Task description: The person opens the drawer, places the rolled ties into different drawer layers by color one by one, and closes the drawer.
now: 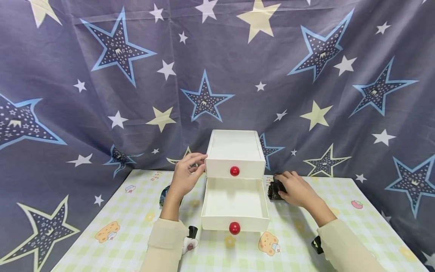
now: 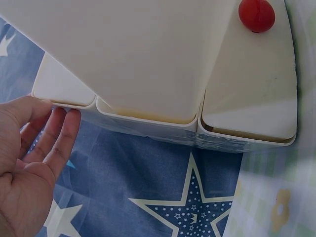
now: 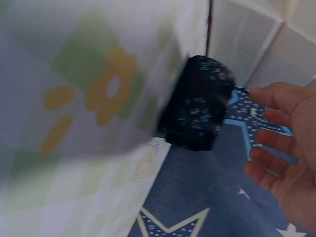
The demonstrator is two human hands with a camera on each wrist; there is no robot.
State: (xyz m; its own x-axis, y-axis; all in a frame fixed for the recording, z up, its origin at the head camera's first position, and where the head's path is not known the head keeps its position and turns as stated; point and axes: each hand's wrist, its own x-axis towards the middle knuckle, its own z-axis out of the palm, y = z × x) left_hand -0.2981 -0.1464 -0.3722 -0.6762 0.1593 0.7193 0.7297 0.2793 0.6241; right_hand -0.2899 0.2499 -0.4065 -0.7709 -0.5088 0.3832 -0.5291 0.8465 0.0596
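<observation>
A white drawer unit [image 1: 234, 145] with red knobs stands at the middle of the table, its middle drawer [image 1: 235, 197] pulled out and bare inside. My left hand [image 1: 188, 172] touches the left side of the unit's top tier. In the left wrist view, the left thumb and extended fingertips meet the edge of the top drawer [image 2: 64, 84]. To the right of the unit, my right hand [image 1: 298, 189] reaches over a black bundle [image 1: 276, 189]. The right wrist view shows this bundle [image 3: 197, 103] with pale and bluish flecks, apart from the loosely spread fingers [image 3: 271, 140].
A dark blue patterned bundle [image 1: 164, 195] lies behind my left forearm. Small black items lie near the left sleeve [image 1: 193, 232] and beside the right sleeve [image 1: 317, 244]. A checked cloth [image 1: 132, 223] covers the table; a starry curtain [image 1: 234, 56] hangs close behind.
</observation>
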